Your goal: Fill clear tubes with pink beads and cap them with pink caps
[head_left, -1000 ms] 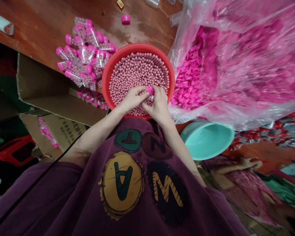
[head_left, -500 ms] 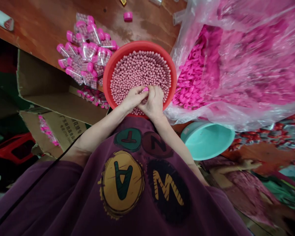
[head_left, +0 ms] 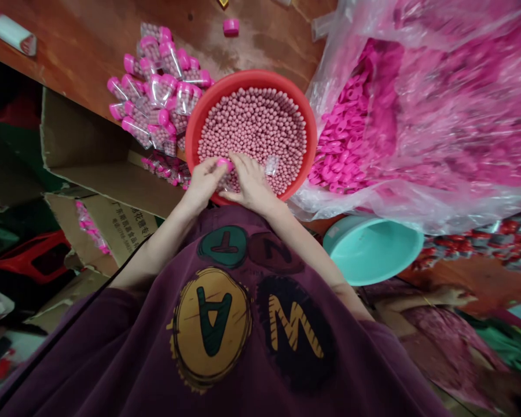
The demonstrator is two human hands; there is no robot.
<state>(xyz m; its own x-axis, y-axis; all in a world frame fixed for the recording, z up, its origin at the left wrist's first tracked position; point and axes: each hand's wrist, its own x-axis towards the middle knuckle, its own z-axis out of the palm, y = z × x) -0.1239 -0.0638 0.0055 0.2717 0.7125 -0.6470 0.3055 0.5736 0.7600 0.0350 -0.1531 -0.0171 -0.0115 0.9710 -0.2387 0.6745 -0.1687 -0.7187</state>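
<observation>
From afar I have the left hand (head_left: 202,184) pinching and the right hand (head_left: 254,186) curled round the pink-capped jar (head_left: 225,165) at the red bowl's (head_left: 193,136) seven o'clock, presumably so stray beads (head_left: 252,121) stay inside.

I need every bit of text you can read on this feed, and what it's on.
"W", "A", "N", "T": single letters on the purple shirt, upside down to the camera.
"广东", "食品": on the cardboard flap; the rest of its print is too blurred.
Pale patch on the turquoise basin: too small to read.
Red marking on the white object, upper left: unreadable.
</observation>
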